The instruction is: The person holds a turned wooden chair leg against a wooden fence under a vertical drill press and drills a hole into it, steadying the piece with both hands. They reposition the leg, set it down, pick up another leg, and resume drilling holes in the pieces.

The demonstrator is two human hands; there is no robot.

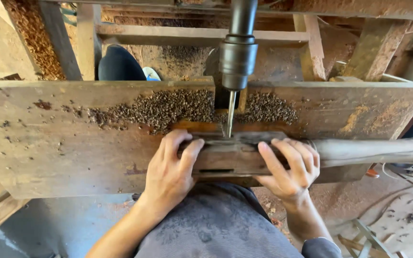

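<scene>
Head view of a drilling station. The left hand (170, 167) lies palm-down on a dark wooden workpiece (230, 157), fingers spread slightly and extended over its top edge, thumb stretched toward the centre; it presses on the piece rather than closing around it. The right hand (290, 167) rests on the right part of the same workpiece, fingers loosely apart and curved over its upper face, the outer fingers touching the start of the rounded, turned section (374, 150) that runs off to the right. The two hands sit apart, one either side of the drill bit (230, 114).

The workpiece lies flat along the near edge of the worn wooden counter (48, 143), with a narrow slot (216, 170) visible in its near side face. The bit, held in a dark chuck (237, 57), descends vertically and meets the top of the workpiece between the hands. Dark wood chips (168, 110) are heaped on the counter behind the piece, on both sides of the bit.
</scene>
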